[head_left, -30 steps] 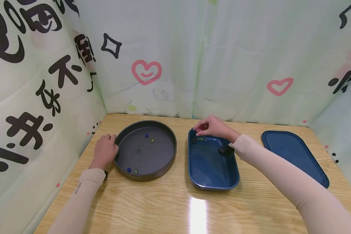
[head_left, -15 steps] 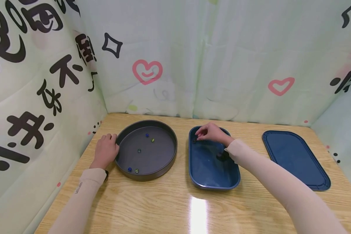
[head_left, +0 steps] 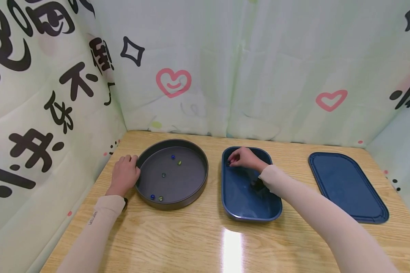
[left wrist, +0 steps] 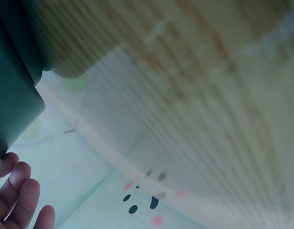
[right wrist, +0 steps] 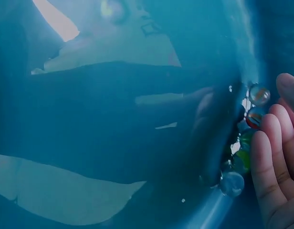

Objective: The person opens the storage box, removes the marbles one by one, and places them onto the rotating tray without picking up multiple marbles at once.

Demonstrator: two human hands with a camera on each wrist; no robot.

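My left hand [head_left: 123,174] rests against the left side of a round dark cake pan [head_left: 205,176]; in the left wrist view its slightly bent fingers [left wrist: 27,198] meet the pan's outer wall [left wrist: 13,100]. Inside lie several glass marbles, among them a blue marble [head_left: 173,157] and a clear marble [head_left: 163,175]. My right hand [head_left: 246,158] reaches into the far left corner of a deep blue baking dish [head_left: 251,219]. The right wrist view has its fingertips beside a row of several marbles, including an orange-streaked marble [right wrist: 259,94] and a pale marble [right wrist: 232,184]. Thumb and fingers stand apart.
A flat blue lid [head_left: 348,185] lies on the wooden table [head_left: 191,242] to the right of the dish. Behind and at both sides hangs a printed curtain [head_left: 212,76]. The pan and the dish stand side by side with a narrow gap.
The right hand has lowered deeper into the corner of the blue dish, over the marbles there. My left hand stays at the pan, and the pan's marbles lie as before.
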